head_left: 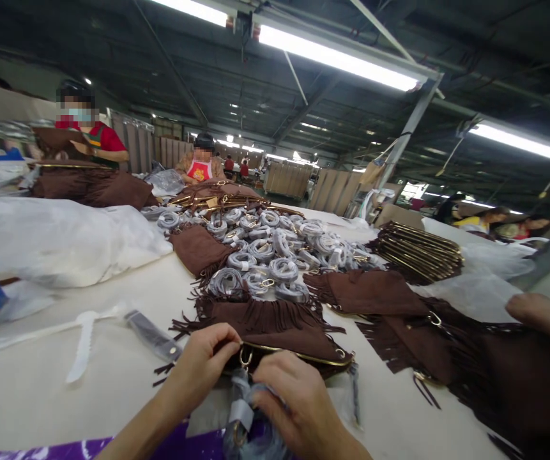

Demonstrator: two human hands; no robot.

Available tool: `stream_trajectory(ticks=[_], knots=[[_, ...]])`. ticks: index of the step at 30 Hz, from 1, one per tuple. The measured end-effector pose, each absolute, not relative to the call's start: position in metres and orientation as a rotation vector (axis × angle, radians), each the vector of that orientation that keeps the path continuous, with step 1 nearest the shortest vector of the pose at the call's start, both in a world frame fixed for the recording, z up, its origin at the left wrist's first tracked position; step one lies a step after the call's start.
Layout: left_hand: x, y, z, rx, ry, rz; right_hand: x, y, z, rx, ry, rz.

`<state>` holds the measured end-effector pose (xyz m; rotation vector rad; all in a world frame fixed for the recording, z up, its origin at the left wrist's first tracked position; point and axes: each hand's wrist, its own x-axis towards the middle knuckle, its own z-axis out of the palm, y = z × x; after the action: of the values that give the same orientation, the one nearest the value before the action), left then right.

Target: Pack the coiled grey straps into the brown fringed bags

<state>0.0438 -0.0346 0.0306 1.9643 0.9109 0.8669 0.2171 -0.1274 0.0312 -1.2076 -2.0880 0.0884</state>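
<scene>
A brown fringed suede bag (275,335) with a gold zip lies on the table just in front of me. My left hand (202,361) pinches the bag's top edge beside a gold ring (244,359), fingers closed. My right hand (298,402) is curled around a grey strap wrapped in clear plastic (246,409) right below that ring. A heap of coiled grey straps (275,252) lies behind the bag.
More brown fringed bags (447,345) spread to the right, where another person's hand (545,316) reaches in. A stack of gold-edged bags (421,249), white plastic sheeting (59,239), a loose strap (152,335) and seated workers (90,137) surround the cream table (112,377).
</scene>
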Motion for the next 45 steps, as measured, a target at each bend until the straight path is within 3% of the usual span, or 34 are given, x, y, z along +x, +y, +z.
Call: stream_trajectory(ticks=[7, 11, 17, 20, 27, 35, 41, 45], knots=[[0.035, -0.029, 0.029, 2.319, 0.756, 0.829, 0.235, -0.167, -0.036, -1.313, -2.385, -0.488], [0.03, -0.022, 0.019, 2.46, 0.828, 0.781, 0.241, -0.176, -0.033, -1.361, -2.388, -0.407], [0.036, -0.02, 0.022, 2.495, 0.786, 1.023, 0.239, -0.181, 0.034, -1.313, -2.294, 0.137], [0.038, -0.024, 0.024, 2.505, 0.769, 1.115, 0.232, -0.173, 0.042, -1.326, -2.223, 0.258], [0.032, -0.021, 0.021, 2.458, 0.868, 1.134, 0.239, -0.162, 0.022, -1.317, -2.401, 0.18], [0.038, -0.034, 0.03, 2.525, 0.682, 1.113, 0.239, -0.153, 0.011, -1.996, -2.063, -0.218], [0.036, -0.029, 0.028, 2.669, 0.414, 0.996, 0.223, -0.085, -0.002, -2.049, -1.944, -0.162], [0.034, -0.014, 0.019, 2.797, 0.327, 0.866, 0.232, -0.094, 0.002, -2.038, -1.987, -0.187]])
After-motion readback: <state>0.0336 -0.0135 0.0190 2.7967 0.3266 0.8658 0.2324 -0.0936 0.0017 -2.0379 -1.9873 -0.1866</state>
